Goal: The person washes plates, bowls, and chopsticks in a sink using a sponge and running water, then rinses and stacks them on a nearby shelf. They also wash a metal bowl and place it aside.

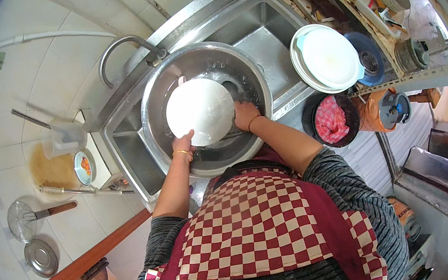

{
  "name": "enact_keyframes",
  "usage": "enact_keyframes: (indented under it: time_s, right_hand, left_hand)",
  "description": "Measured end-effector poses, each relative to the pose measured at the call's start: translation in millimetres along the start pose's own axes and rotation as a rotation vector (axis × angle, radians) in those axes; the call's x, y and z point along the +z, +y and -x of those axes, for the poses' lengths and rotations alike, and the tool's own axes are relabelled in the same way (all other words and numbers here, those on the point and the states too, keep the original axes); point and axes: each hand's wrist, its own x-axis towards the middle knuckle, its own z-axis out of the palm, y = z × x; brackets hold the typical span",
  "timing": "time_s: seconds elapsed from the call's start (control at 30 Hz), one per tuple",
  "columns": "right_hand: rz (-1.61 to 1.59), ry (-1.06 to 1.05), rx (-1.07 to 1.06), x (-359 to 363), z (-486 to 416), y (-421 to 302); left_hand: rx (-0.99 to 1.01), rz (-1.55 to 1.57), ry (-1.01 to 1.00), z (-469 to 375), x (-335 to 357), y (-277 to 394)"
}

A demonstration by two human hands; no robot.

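Inside a large round metal basin (150, 107) lies a white, round plate or bowl (200, 111); the glare hides its depth. My left hand (184, 142), with a gold bangle at the wrist, grips its near left edge, thumb on top. At its right edge is my right hand (246, 114), fingers curled and partly hidden, so whether it grips the rim or only touches it is unclear. Water shows in the basin around the dish, and a small pale item (182, 79) pokes out behind it. The basin rests over a stainless steel double sink (267, 52).
A curved faucet (120, 40) stands behind the basin. Stacked white dishes (330, 58) sit at the sink's right end, beside a dark bucket (309, 123) holding a red checked cloth (331, 120). A wire skimmer (22, 220) hangs on the left wall. Shelves (354, 10) hold bowls at right.
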Motion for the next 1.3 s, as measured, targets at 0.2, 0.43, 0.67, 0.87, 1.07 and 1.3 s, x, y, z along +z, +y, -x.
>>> enact_keyframes:
  time_s: [0.2, 0.43, 0.67, 0.87, 1.07, 1.3]
  right_hand:
    - [-0.117, -0.049, -0.078, -15.3, 1.7, -1.9]
    - [-0.216, -0.085, 0.028, -46.9, 18.7, -19.6]
    - [-0.522, 0.492, -0.812, -117.8, 50.6, -30.4]
    - [-0.845, 0.554, -0.602, -141.3, 70.8, -21.2]
    - [-1.625, 0.726, 0.108, -163.9, 84.3, 35.2]
    - [-1.211, 1.449, 0.390, -234.2, 142.8, 184.6]
  left_hand:
    - [0.038, -0.174, -0.209, 25.2, -20.4, 19.0]
    - [0.636, -0.891, -0.094, 93.2, -48.9, 115.8]
    - [1.522, -1.057, 0.193, 217.4, -23.4, 150.5]
    - [1.616, -0.550, 0.517, 233.0, 29.4, 167.2]
    - [1.146, -0.072, 0.198, 174.0, 122.2, 150.9]
    - [0.231, 0.055, -0.678, 126.8, 332.3, 131.2]
